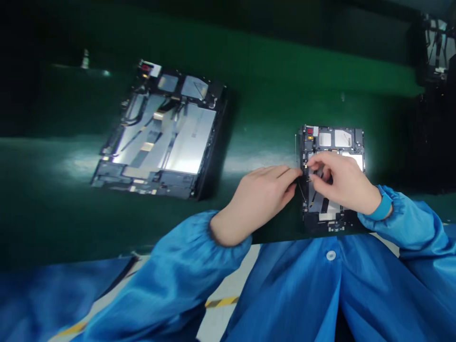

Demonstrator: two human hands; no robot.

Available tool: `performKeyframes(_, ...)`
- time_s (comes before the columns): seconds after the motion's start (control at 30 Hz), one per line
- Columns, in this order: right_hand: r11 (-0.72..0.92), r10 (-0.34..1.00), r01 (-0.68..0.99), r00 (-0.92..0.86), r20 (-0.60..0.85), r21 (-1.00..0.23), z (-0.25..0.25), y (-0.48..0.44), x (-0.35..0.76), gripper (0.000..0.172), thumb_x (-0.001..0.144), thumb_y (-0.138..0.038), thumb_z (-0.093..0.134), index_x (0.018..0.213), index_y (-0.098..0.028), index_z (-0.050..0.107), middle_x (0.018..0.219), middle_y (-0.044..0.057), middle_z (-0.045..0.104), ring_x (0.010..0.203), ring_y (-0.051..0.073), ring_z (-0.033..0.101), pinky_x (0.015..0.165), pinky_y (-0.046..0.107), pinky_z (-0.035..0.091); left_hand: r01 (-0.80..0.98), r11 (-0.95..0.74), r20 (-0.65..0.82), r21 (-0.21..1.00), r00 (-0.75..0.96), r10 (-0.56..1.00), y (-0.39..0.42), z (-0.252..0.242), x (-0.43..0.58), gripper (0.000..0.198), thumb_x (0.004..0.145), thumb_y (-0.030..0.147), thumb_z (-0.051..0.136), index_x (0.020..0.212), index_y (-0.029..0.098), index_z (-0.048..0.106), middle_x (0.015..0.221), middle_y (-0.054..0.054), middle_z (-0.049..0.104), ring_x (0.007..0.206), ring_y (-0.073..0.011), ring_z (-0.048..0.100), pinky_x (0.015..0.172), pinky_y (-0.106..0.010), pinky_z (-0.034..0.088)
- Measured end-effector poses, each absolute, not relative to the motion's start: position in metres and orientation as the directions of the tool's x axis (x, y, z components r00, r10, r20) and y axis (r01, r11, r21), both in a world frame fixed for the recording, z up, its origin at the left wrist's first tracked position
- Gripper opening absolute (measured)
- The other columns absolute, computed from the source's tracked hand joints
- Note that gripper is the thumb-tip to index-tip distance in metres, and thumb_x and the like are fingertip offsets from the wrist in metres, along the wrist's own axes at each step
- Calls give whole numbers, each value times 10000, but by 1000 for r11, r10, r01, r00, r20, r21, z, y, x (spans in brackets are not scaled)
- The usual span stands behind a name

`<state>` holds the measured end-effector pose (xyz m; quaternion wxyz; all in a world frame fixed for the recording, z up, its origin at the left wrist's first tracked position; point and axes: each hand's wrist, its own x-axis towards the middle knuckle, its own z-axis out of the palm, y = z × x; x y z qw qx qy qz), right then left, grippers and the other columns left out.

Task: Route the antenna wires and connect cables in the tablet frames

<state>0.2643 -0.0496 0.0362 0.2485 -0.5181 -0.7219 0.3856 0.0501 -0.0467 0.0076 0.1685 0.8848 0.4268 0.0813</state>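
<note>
An opened tablet chassis (335, 142) lies on the green belt (263, 95) right in front of me, its inner boards and metal shields showing. My left hand (256, 199) rests at its left edge, fingers pressed together and pointing at the frame. My right hand (342, 183) lies over the middle of the chassis, thumb and fingertips pinched on a small part that I cannot make out. Both arms wear blue sleeves.
A second opened tablet chassis (160, 133) lies further left on the belt, tilted. A third device (436, 47) shows at the far right edge. The belt's near edge runs just below my hands, with floor and yellow-black tape (221, 302) beneath.
</note>
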Motion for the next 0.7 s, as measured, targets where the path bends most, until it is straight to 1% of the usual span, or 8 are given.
performKeyframes(0.13,155,948,602,-315,-54,-783,28,-49,257,155,802,-93,646,895,-215,624,833,-6,688,662,129,590,697,279,487,702,-636,56,322,656,753,-45,-3,54,252,988,215,484,897,216,718,807,-60,713,766,-218,679,696,-331,485)
performKeyframes(0.3,149,900,620,-409,-154,-771,27,-56,249,156,765,-115,727,863,-209,649,811,-3,699,671,135,591,677,269,460,687,-621,202,376,593,779,-56,-1,43,247,1012,249,511,917,246,739,780,-52,714,717,-210,653,673,-357,486)
performKeyframes(0.37,167,879,602,-449,-159,-781,28,-57,246,146,768,-72,685,821,-203,647,751,-21,680,648,122,578,679,259,447,665,-607,232,435,569,789,-63,6,42,208,1003,258,533,977,267,739,826,-56,726,732,-215,661,679,-372,506)
performKeyframes(0.43,199,859,564,-494,-134,-802,31,-56,248,174,753,-29,647,779,-200,633,698,-43,648,624,107,561,673,246,437,659,-549,269,515,484,833,-70,10,45,191,993,274,554,1116,288,700,902,-59,729,759,-215,665,704,-382,536)
performKeyframes(0.5,247,824,519,-557,-105,-818,33,-52,256,195,736,-7,627,747,-201,619,682,-55,629,612,96,551,666,237,431,658,-409,283,632,295,912,-75,11,51,343,982,293,578,1325,300,571,1000,-60,706,735,-187,635,709,-369,557)
performKeyframes(0.57,301,776,475,-627,-77,-827,33,-47,268,210,730,3,606,729,-207,612,673,-60,617,602,92,545,653,235,427,580,-227,167,783,155,974,-79,8,59,554,961,293,594,1473,304,384,1080,-56,656,657,-133,579,636,-318,551)
performKeyframes(0.6,330,754,457,-654,-61,-826,33,-45,274,214,733,2,597,726,-211,612,674,-60,616,602,94,544,647,237,425,511,-135,61,849,160,985,-80,6,62,623,947,281,599,1502,305,319,1101,-52,631,621,-107,554,587,-287,535)
performKeyframes(0.7,421,729,422,-684,23,-803,28,-36,283,203,778,-21,592,753,-220,623,721,-34,645,650,121,570,651,255,437,343,114,-236,932,338,911,-81,-1,68,670,897,221,605,1495,298,312,1115,-43,576,583,-66,538,530,-235,508)
